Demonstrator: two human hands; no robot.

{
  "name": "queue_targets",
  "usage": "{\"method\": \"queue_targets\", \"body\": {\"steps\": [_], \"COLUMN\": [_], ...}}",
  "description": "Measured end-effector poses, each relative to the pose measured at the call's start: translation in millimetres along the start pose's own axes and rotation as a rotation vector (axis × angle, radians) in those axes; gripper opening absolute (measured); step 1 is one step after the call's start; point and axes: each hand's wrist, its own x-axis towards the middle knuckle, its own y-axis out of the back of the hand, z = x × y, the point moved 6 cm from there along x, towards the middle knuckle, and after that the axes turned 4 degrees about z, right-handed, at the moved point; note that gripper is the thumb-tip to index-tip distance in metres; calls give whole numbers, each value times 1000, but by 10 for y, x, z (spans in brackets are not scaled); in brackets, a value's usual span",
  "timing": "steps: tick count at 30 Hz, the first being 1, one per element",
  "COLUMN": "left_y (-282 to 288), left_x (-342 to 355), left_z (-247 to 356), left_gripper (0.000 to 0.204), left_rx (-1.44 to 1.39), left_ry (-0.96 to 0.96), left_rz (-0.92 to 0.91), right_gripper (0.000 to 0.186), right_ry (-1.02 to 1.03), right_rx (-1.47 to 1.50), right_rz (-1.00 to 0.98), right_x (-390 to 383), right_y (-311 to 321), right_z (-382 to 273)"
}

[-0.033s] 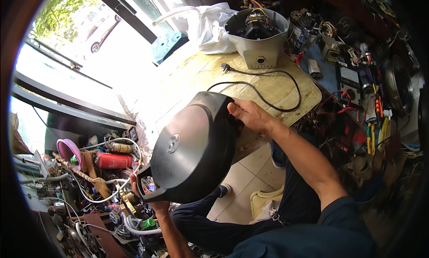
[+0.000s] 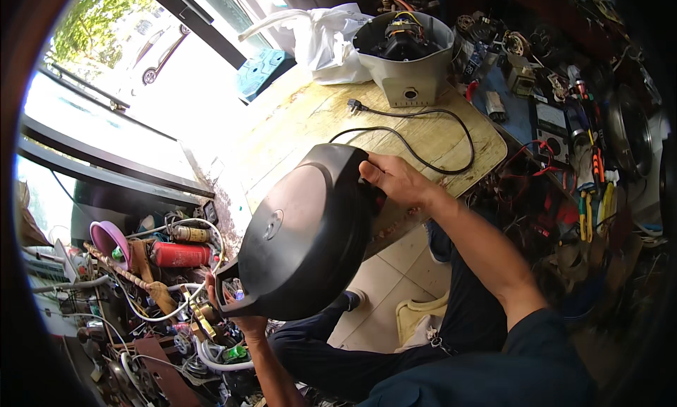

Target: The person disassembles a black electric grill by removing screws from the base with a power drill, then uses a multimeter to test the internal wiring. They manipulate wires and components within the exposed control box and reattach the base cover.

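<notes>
Over my lap and the near edge of the table, I hold up a black, round, pan-like electric appliance (image 2: pixel 289 224) with a handle on each side. It is tilted, and its smooth, slightly domed face with a small central emblem faces up and left. My right hand (image 2: pixel 395 178) is closed round the upper right handle, thumb on top. My left hand (image 2: pixel 243 319) grips the looped handle at the lower left; part of its fingers is hidden. A black power cord (image 2: pixel 471 143) with a plug (image 2: pixel 355 107) lies curved on the table, its other end passing behind the appliance.
A worn wooden table (image 2: pixel 296 118) bears a grey housing (image 2: pixel 405 72) with a motor and wires, beside a white plastic bag (image 2: pixel 331 44). Tools, including pliers (image 2: pixel 585 213), and a meter (image 2: pixel 551 128) crowd the right. A red cylinder (image 2: pixel 181 255) lies among clutter at left.
</notes>
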Motion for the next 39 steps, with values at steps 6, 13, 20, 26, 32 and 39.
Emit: {"method": "queue_targets", "body": {"steps": [6,13,20,26,32,39], "left_y": [-194,-379,-375,-576,-1094,-1880], "left_x": [105,47,242,577,719,691], "left_z": [-307,-959,-1228,-1219,-1705,-2369], "left_gripper": [84,78,131,138,98,73], "left_rx": [-493,-713,-733,-1094,-1265,-1129], "left_ry": [314,470,489,733,863,1035], "left_rz": [-19,-281,-258,-327,-613,-820], "right_gripper": [80,82,79,103,96,94], "right_ry": [201,-101,-234,-445,-549,-699], "right_rx": [-113,-269,-386,-428,-283,-361], "right_rz": [79,-93,-125,-344,-422,-469], "right_x": [13,150,365,601,887,1276], "right_y": [169,98,-60,-284,-432,-505], "right_z": [-255,-498,-764,-1000,-698,-565]}}
